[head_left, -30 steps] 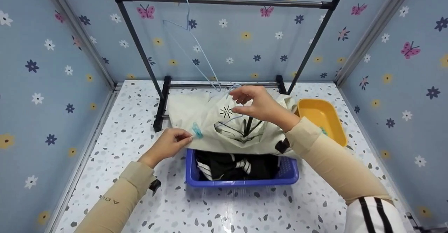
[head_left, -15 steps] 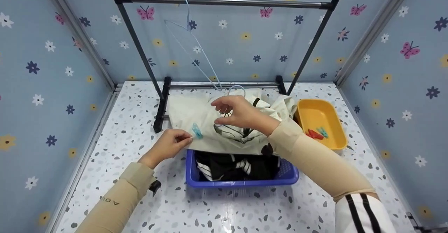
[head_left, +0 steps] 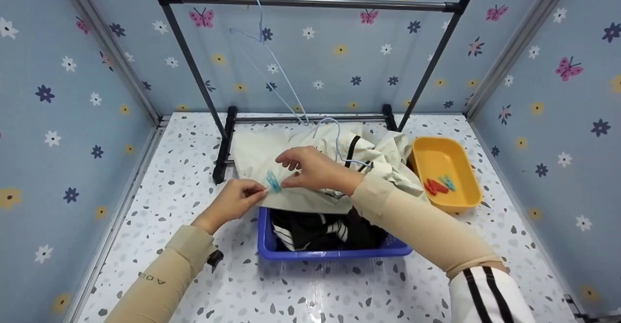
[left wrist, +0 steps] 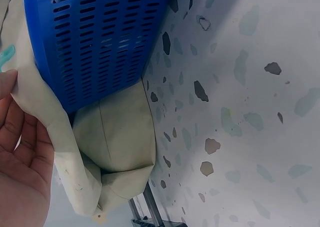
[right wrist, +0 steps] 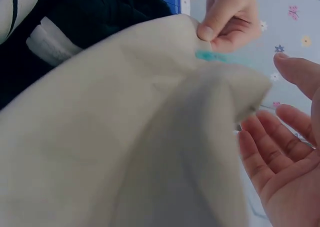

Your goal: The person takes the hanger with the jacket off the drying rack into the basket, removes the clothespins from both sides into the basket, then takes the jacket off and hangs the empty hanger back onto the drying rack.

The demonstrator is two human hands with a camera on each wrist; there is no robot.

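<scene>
A cream garment (head_left: 262,151) with black stripes lies spread over the back of the blue basket (head_left: 335,254). My left hand (head_left: 229,201) pinches its lower left edge between thumb and fingers. Just beside those fingertips a teal clothespin (head_left: 272,181) is on the cloth; it also shows in the right wrist view as a teal clothespin (right wrist: 211,55). Over the garment, my right hand (head_left: 310,169) is held with fingers parted and nothing between them, its thumb tip close to the clothespin. A light blue wire hanger (head_left: 336,141) sticks out of the garment's opening.
Behind stands a dark metal clothes rack (head_left: 310,1), with a bare hanger (head_left: 284,78) hanging from its bar. To the right, a yellow tray (head_left: 473,172) holds red clothespins (head_left: 436,186) and a teal one. Black and white clothes (head_left: 315,233) fill the basket. Patterned walls enclose three sides.
My right hand has moved left and toward me, from near the hanger's hook to beside the teal clothespin. The hanger and tray clothespins are now uncovered. The left hand keeps its pinch.
</scene>
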